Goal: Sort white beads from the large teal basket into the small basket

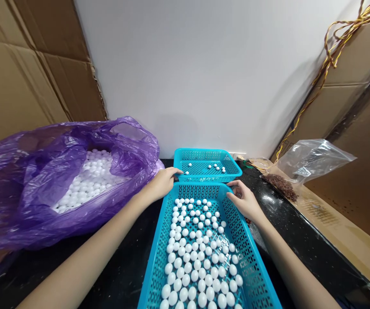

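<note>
A large blue plastic basket (pixel 252 257) lies lengthwise in front of me, many round white balls (pixel 200 255) spread over its floor. Beyond it stands a smaller blue basket (pixel 207 178) with several white balls near its back and sides. My left hand (pixel 163 183) has its fingers on the near left corner of the smaller basket, beside the large basket's far left corner. At the large basket's far right corner, my right hand (pixel 243 201) pinches the rim between thumb and fingers. Some clear glinting pieces (pixel 221 246) lie among the balls.
An opened purple plastic bag (pixel 43 206) full of white balls sits at the left. To the right, a clear plastic bag (pixel 313 159) holds small reddish-brown pieces (pixel 281 186). Cardboard (pixel 349 231) flanks the black table (pixel 271 201), with yellow-brown twisted wire (pixel 331 51) hanging above.
</note>
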Demonstrator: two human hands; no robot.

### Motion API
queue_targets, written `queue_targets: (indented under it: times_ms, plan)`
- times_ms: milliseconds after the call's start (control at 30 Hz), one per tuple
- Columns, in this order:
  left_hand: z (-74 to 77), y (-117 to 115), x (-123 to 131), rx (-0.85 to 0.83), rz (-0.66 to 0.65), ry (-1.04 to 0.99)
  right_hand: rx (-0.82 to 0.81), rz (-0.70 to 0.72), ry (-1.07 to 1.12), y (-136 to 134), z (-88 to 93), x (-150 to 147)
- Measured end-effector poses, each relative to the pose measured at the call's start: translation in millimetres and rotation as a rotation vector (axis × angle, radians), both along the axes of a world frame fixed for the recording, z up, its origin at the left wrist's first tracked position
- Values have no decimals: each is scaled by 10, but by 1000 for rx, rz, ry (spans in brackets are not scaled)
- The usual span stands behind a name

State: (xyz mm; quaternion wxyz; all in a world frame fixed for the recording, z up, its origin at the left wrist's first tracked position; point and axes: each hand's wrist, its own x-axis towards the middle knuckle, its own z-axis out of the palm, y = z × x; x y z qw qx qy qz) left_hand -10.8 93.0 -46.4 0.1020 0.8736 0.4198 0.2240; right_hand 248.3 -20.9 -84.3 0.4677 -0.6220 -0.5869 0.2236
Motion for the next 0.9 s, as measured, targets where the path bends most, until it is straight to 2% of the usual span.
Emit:
queue_targets:
  times_ms: [133,233,433,667,800,900]
  plan:
    - [50,69,-153,24,-110,86,-5,-11,2,-9,-6,2]
    - [51,63,-200,80,-126,140,-9,-24,1,-8,-19,-4]
    - [117,18,-164,231,-156,169,-19,-27,-12,-8,-33,-12]
    - [257,-148,-68,360,-203,81,-28,-36,-26,-19,-18,-23]
    - [415,-310,17,445,-216,-1,-28,-36,-37,-10,-20,-28]
    - [649,-558,69,541,-211,-61,-21,-37,-40,2,-26,-27]
